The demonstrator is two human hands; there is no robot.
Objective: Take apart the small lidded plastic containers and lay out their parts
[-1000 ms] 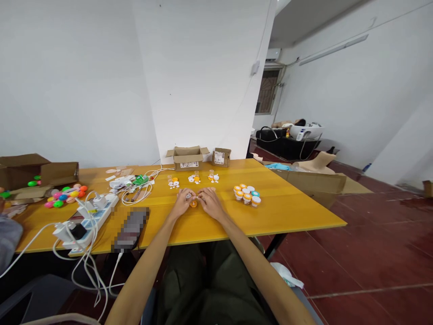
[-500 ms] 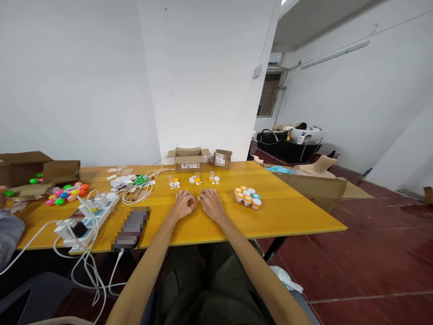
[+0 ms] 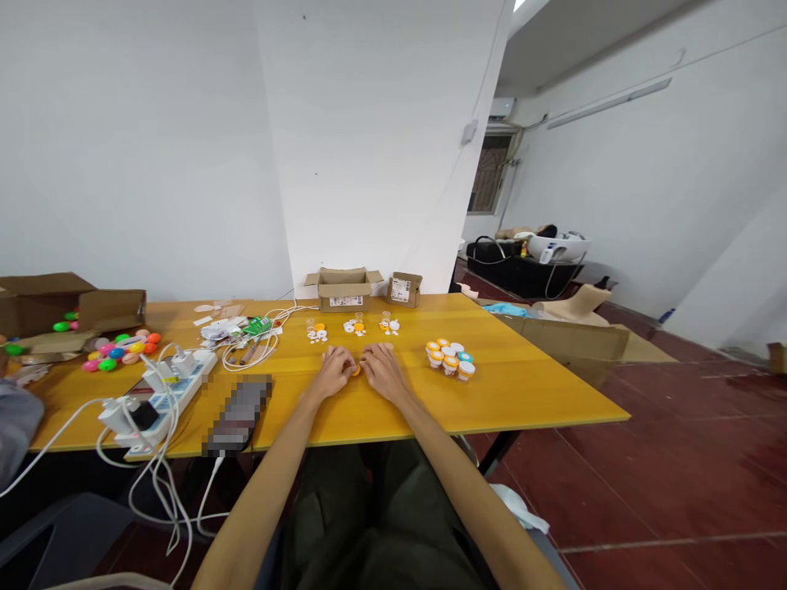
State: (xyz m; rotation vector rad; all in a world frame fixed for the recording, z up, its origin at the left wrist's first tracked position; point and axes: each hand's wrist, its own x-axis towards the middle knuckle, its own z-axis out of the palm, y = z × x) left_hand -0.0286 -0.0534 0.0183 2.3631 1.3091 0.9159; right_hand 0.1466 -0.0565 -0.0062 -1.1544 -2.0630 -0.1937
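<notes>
Over the middle of the table my left hand (image 3: pixel 335 371) is closed, its thumb and fingertips pinching a small orange round part (image 3: pixel 356 371). Close beside it, my right hand (image 3: pixel 382 370) has its fingers bent toward the same spot. What those fingers hold, if anything, is hidden. Beyond the hands lie three little groups of loose white and orange plastic pieces (image 3: pixel 318 334), each with a small clear cup (image 3: pixel 386 316). To the right stands a cluster of small clear containers (image 3: pixel 450 358) with orange, white and teal lids.
Two cardboard boxes (image 3: pixel 348 293) stand against the wall. On the left are a phone (image 3: pixel 238 416), a power strip (image 3: pixel 175 401) with tangled white cables, and colourful plastic balls (image 3: pixel 116 352). A person's sleeve (image 3: pixel 18 422) shows at the left edge. The yellow table (image 3: pixel 529 393) ends at right.
The fingers of both hands have shifted slightly around the orange part, and the right fingertips have come nearer to the left ones. Everything else on the table stays put.
</notes>
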